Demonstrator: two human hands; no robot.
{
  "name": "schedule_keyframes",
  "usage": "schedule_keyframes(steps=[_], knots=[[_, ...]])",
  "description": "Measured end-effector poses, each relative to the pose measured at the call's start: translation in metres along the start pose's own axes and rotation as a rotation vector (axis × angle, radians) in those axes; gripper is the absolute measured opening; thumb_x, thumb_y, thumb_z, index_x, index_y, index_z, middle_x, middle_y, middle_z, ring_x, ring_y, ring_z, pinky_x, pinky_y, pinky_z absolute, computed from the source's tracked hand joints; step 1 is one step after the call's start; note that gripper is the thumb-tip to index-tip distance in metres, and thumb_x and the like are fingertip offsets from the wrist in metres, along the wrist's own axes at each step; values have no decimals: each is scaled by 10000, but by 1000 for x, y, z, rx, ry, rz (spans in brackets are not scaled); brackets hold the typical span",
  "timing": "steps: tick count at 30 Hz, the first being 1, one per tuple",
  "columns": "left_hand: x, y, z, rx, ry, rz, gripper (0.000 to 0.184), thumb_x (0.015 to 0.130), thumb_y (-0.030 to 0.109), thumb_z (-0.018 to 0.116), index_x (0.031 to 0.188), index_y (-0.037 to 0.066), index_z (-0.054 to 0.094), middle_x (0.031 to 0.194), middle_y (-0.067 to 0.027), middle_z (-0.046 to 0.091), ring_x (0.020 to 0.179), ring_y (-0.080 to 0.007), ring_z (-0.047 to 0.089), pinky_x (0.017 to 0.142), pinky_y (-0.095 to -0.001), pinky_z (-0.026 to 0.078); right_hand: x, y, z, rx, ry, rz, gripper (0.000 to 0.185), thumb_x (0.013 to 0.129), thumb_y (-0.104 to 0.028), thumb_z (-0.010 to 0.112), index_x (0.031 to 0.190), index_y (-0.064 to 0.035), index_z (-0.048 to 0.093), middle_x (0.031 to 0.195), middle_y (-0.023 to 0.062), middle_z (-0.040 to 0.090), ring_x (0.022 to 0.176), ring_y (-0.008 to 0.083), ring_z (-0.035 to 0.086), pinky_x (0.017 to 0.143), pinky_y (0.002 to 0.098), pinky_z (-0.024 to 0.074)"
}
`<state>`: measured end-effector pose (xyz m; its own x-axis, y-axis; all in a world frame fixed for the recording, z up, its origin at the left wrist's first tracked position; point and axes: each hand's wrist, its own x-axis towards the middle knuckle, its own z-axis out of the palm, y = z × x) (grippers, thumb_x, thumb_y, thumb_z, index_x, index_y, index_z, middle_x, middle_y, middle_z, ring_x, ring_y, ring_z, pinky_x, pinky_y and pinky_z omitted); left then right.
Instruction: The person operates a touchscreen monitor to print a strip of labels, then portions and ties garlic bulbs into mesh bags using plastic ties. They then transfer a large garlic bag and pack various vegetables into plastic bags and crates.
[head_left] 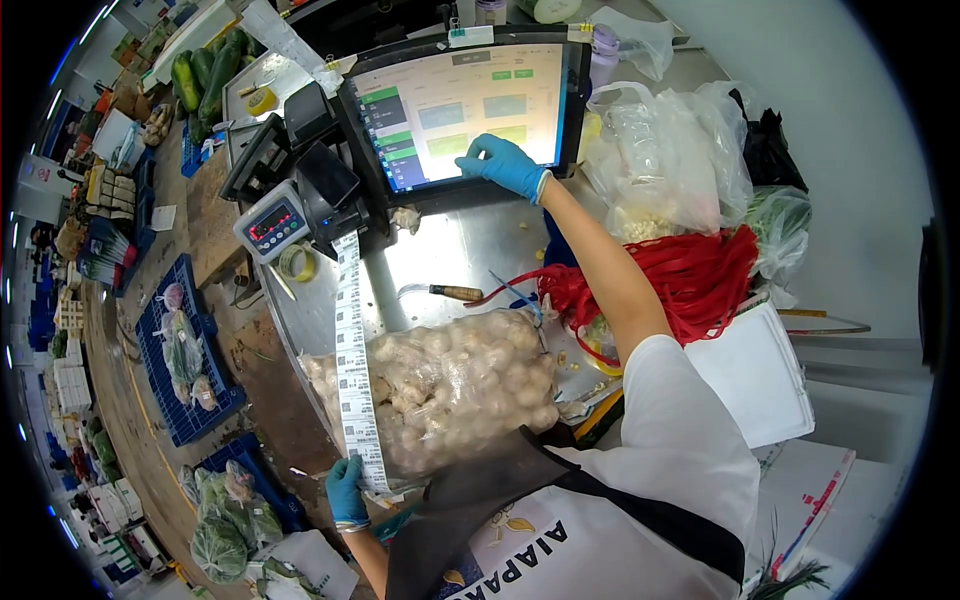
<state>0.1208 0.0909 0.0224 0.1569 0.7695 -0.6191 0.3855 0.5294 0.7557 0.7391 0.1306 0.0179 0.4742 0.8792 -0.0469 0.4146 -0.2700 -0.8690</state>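
In the head view, the left hand (346, 492), in a blue glove, pinches the lower end of a long strip of printed labels (351, 340), which runs up from that grip to a dark printer (332, 185) beside the monitor (470, 120). The strip crosses over the left part of a clear plastic bag (460, 375) packed with pale, rounded bulbs, which lies on the metal table (410, 265) directly in front of the person. The right hand (508, 168), gloved in blue too, is free and raised to the lit screen, its fingers partly bent; from this angle I cannot tell whether a fingertip actually touches the glass. Left of the printer sits a small display unit (272, 222) with red digits, and a roll of tape (297, 263) lies just below it. Between the monitor and the bag lies a curved tool with a wooden handle (456, 292), near a tangled heap of red straps (685, 285) to the right. Clear plastic bags (650, 150) are piled above the straps, beside the monitor, and a white box (752, 378) stands below them. On the floor at left, a blue crate (222, 398) carries several wrapped vegetables (183, 348).
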Motion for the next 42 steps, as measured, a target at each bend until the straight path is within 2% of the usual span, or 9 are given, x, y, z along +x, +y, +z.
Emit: schedule_keyframes(steps=[4, 9, 12, 16, 22, 25, 32, 39, 42], knots=[[1, -6, -3, 16, 14, 13, 186, 915, 169, 667, 753, 84, 635, 677, 60, 553, 580, -45, 445, 543, -214, 333, 1, -1, 0, 8, -8, 3, 363, 840, -450, 682, 829, -87, 663, 907, 92, 645, 841, 209, 588, 819, 316, 475], [-7, -5, -7, 33, 33, -4, 168, 907, 149, 671, 756, 82, 638, 678, 62, 548, 584, -45, 439, 547, -213, 327, 8, 7, 6, -2, 7, -21, 370, 836, -442, 692, 818, -76, 650, 901, 103, 648, 838, 211, 595, 823, 320, 476], [-8, -7, -9, 26, 23, -20, 172, 907, 165, 668, 776, 57, 642, 693, 48, 548, 612, -51, 447, 566, -215, 339, 11, 5, 10, 108, -10, -4, 375, 828, -435, 706, 794, -69, 631, 883, 107, 642, 828, 215, 599, 825, 323, 477], [-4, -12, -9, -3, 12, -25, 182, 907, 179, 670, 790, 41, 646, 707, 37, 558, 626, -59, 460, 573, -219, 351, 17, -6, 14, 18, 20, -33, 384, 820, -437, 715, 773, -68, 615, 872, 108, 628, 824, 227, 603, 828, 327, 479], [-2, -16, -10, 14, -8, -62, 179, 903, 173, 681, 758, 76, 641, 701, 50, 580, 601, -57, 483, 565, -213, 362, 16, -12, 20, -25, 7, -87, 392, 822, -449, 702, 787, -68, 616, 926, 121, 616, 870, 265, 596, 869, 340, 469], [-5, -13, -3, -12, 23, -56, 181, 901, 187, 685, 764, 75, 644, 690, 54, 569, 588, -58, 475, 551, -215, 355, 12, -11, 18, -35, -18, -39, 402, 816, -461, 703, 800, -67, 621, 936, 135, 616, 881, 278, 595, 881, 343, 466], [-4, -11, -5, 15, 15, -57, 149, 899, 171, 682, 796, 65, 662, 695, 55, 572, 594, -55, 472, 556, -215, 355, 28, -7, -1, -135, 56, -101, 452, 807, -499, 694, 693, -68, 621, 991, 157, 598, 929, 297, 589, 898, 353, 457], [-1, -12, -7, 16, 25, -57, 144, 894, 164, 689, 791, 67, 659, 698, 53, 571, 602, -53, 472, 559, -214, 353, 49, -11, -8, -10, 73, -121, 466, 803, -499, 705, 677, -60, 616, 834, 139, 602, 815, 271, 587, 837, 351, 470], [-3, -13, -4, 6, 28, -48, 142, 894, 160, 689, 790, 67, 659, 704, 53, 572, 609, -54, 472, 566, -212, 355, 34, -4, 6, 29, 85, -98, 464, 802, -494, 713, 675, -60, 612, 837, 131, 604, 802, 256, 586, 818, 343, 473]])
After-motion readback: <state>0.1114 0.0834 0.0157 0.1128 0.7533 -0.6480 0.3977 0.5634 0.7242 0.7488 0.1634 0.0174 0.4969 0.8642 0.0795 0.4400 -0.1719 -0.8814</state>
